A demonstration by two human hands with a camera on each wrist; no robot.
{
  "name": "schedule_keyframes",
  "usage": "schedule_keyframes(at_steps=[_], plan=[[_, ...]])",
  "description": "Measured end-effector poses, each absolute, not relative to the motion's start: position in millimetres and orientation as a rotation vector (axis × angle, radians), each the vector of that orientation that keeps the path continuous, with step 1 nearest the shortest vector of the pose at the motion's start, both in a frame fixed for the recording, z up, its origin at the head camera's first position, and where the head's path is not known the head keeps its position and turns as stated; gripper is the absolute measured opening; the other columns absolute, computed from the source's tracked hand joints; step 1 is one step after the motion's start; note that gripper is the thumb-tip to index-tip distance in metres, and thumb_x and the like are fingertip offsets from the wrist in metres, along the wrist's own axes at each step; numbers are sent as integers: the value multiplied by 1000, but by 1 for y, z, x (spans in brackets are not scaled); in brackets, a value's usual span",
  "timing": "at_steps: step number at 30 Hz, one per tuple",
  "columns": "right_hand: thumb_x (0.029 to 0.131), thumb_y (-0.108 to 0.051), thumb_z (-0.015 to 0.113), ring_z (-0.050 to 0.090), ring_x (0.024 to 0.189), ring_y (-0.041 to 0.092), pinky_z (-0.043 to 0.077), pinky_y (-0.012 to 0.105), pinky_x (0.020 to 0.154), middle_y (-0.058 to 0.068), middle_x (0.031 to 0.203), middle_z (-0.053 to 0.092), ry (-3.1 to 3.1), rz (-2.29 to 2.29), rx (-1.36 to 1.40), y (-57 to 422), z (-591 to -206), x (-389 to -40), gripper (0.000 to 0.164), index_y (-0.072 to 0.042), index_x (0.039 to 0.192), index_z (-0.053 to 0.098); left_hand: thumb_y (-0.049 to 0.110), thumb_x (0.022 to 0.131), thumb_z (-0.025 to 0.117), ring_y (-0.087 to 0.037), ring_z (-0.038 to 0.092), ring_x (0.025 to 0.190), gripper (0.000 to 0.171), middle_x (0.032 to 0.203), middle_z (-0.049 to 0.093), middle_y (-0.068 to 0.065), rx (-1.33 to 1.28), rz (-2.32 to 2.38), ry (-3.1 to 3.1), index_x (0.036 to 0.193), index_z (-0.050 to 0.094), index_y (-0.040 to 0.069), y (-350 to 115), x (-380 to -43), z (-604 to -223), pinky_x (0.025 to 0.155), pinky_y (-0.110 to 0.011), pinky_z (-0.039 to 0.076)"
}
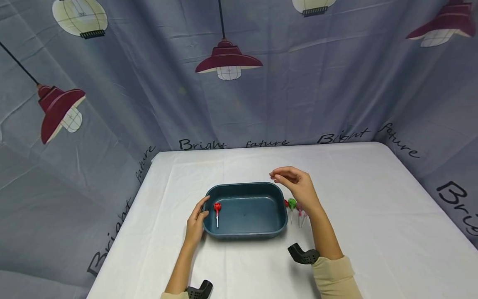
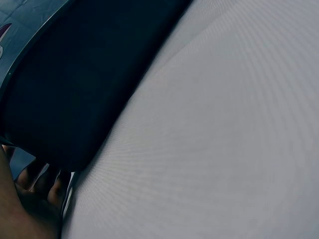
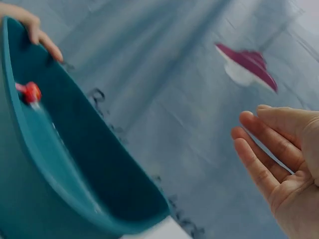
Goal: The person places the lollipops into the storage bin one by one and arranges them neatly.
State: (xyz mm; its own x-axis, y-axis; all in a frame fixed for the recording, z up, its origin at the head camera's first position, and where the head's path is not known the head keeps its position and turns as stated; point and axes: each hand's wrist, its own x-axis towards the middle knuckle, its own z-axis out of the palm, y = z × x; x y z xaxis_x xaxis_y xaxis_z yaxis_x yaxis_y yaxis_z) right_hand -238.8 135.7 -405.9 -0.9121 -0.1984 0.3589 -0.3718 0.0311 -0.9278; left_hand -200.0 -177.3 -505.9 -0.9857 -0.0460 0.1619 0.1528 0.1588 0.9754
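Observation:
A dark teal rectangular tub stands on the white table. My left hand holds its left end, with fingers and thumb at the rim; in the left wrist view, several fingers show against its outer side. Inside the tub, near that end, lies a red lollipop with its white stick towards me. My right hand is raised over the tub's back right corner, fingers loosely bent and holding nothing. Beside the tub's right end, partly hidden by this hand and arm, lie several lollipops, among them a green one and a purplish one.
A white cloth covers the table. Behind and at both sides hangs a grey-blue curtain printed with lamps and lettering. Each wrist carries a black camera mount, the right one low above the cloth.

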Motion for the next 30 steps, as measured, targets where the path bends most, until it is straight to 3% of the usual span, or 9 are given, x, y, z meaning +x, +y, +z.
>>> schedule_keyframes(at_steps=[4,7,11,16,20,24,30], plan=[[88,-8,61,63,95,21,49,24,84,19,108,63,-2131,1982,479,173,-442,-246,28,7,111,59,-2,91,43,-25,30,132,44,143,36,-14,-133,-1933,-2273,135,46,3,-176,-200,-506,100,-15,28],[86,-12,64,62,97,22,49,21,81,15,110,64,-2077,1992,416,208,-492,-262,32,3,114,61,-2,91,43,-25,30,132,44,142,37,-15,-132,-1927,-2276,134,46,3,-176,-200,-506,100,-14,28],[85,-25,66,62,95,15,49,16,77,8,108,66,-2160,1872,289,240,-538,-273,35,-6,114,64,-1,92,43,-22,30,132,43,143,37,-12,-118,-1933,-2274,135,47,5,-177,-201,-505,99,-12,28],[85,-35,65,60,89,4,45,13,74,7,105,66,-2472,1570,147,248,-519,-246,41,-7,114,64,-1,92,43,-20,29,133,43,143,36,-11,-121,-1963,-2263,135,47,6,-178,-200,-505,99,-11,28],[86,-33,65,55,85,-2,44,24,77,14,107,64,-2645,1504,37,252,-504,-226,43,-2,115,63,0,92,43,-19,29,133,43,143,36,-10,-116,-1966,-2265,135,47,6,-178,-200,-506,99,-11,28],[85,-33,66,55,87,2,42,33,82,17,111,62,-2765,1534,-13,257,-506,-221,46,-1,118,61,-1,92,43,-19,29,133,43,143,37,-10,-122,-1958,-2262,135,48,7,-178,-201,-506,100,-11,27],[82,-29,69,58,91,13,43,20,75,16,111,62,-2812,1551,15,258,-514,-222,47,-1,118,61,0,93,43,-19,28,133,43,144,36,-10,-120,-1959,-2270,135,47,8,-179,-201,-506,100,-11,27]])
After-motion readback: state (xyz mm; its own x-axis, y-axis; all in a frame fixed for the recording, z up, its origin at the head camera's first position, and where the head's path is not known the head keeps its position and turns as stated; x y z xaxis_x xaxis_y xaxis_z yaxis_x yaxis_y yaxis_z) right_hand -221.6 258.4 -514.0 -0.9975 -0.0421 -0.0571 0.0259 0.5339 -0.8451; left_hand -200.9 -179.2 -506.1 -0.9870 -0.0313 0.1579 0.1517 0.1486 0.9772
